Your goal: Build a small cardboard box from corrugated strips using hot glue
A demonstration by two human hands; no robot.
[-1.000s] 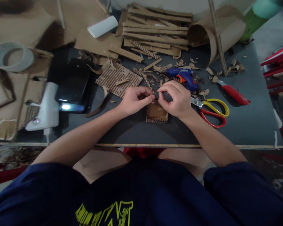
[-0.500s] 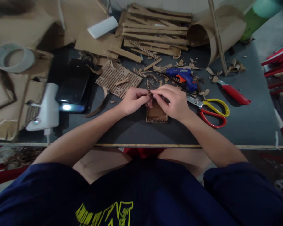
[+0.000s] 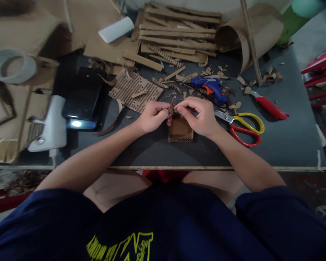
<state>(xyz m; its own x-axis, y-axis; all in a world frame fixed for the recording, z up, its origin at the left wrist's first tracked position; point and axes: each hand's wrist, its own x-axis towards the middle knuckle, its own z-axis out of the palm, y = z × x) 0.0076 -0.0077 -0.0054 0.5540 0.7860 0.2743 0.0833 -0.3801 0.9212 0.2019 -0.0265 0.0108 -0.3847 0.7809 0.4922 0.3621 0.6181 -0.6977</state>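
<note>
Between my two hands is a thin corrugated cardboard strip [image 3: 174,101], its free end sticking up past my fingertips. My left hand [image 3: 155,115] pinches it from the left. The thumb and forefinger of my right hand [image 3: 198,113] are pressed together at the same strip from the right. Just below my fingers lies a small square cardboard tray [image 3: 180,139] with corrugated edging; its far side is partly hidden by my hands. Beyond my left hand rests a ribbed cardboard sheet [image 3: 133,88] with torn facing.
Scissors [image 3: 243,127] lie right of my right hand, near a red-handled cutter [image 3: 270,106]. A blue glue gun [image 3: 210,88] sits behind. Cardboard strips [image 3: 179,34] are piled at the back. Left are a black device [image 3: 83,98], a white device [image 3: 53,123] and a tape roll [image 3: 12,66].
The strip's upper end now leans a little to the right, and my right fingers have shifted slightly around it. More of the tray's inside shows. The view has turned slightly.
</note>
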